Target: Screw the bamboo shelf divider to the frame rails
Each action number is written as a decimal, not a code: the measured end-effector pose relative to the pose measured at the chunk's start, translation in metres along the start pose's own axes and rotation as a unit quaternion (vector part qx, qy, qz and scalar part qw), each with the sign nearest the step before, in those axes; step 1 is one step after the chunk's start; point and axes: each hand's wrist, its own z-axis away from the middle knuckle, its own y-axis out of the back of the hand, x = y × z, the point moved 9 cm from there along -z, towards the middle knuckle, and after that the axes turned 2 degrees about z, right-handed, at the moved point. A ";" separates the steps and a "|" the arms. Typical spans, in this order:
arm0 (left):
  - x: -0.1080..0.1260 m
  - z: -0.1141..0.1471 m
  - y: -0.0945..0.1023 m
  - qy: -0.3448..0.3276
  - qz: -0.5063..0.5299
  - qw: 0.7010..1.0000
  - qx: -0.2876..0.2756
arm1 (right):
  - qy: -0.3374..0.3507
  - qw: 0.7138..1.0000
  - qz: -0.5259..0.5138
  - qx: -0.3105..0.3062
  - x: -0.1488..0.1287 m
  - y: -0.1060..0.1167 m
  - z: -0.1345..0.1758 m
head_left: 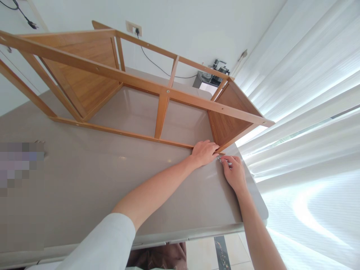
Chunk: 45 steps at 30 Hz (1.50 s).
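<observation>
A brown wooden shelf frame (pixel 163 112) with slim rails and two solid panels rests on the table (pixel 112 187). At its near right corner, my left hand (pixel 204 153) grips the lower rail, its fingers curled over the wood. Just right of it, my right hand (pixel 235 171) pinches a small silver tool (pixel 230 164). The tool's thin end points at the frame's corner; whether it sits in a screw there I cannot tell. Screw heads and holes show along the rails, including a screw (pixel 168 91) at the middle upright.
White curtains (pixel 303 150) hang close along the table's right edge. Behind the frame, a kettle (pixel 223 70) stands on a dark cabinet, and a black cord (pixel 157 65) runs from a wall socket (pixel 134 28). A blurred-out patch (pixel 21 165) covers something at the left.
</observation>
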 end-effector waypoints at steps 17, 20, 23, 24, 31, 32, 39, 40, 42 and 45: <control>0.001 0.001 0.000 -0.002 0.005 1.000 -0.011 | 0.094 0.993 0.071 0.031 -0.014 0.004 0.004; 0.001 0.001 -0.001 -0.002 0.007 1.000 -0.011 | 0.121 0.986 0.110 0.039 -0.023 0.005 0.005; 0.000 0.000 -0.002 0.000 0.005 1.000 -0.011 | 0.133 0.979 0.149 0.044 -0.032 0.007 0.007; 0.000 0.000 -0.002 0.001 0.005 1.000 -0.011 | 0.133 0.977 0.158 0.045 -0.034 0.007 0.008; 0.001 0.000 -0.001 0.005 0.003 1.000 -0.015 | 0.142 0.974 0.170 0.045 -0.042 0.006 0.008; 0.001 0.000 -0.001 0.004 0.003 1.000 -0.015 | 0.142 0.974 0.171 0.044 -0.042 0.006 0.008; 0.000 0.000 -0.002 0.002 0.008 1.000 -0.012 | 0.146 0.973 0.170 0.047 -0.042 0.006 0.008; 0.000 0.000 -0.002 0.001 0.009 1.000 -0.011 | 0.146 0.973 0.172 0.047 -0.042 0.006 0.008; 0.001 0.000 -0.001 0.001 0.010 1.000 -0.009 | 0.147 0.970 0.187 0.045 -0.042 0.006 0.009; 0.000 -0.001 -0.001 0.000 0.011 1.000 -0.008 | 0.151 0.965 0.213 0.031 -0.042 0.002 0.010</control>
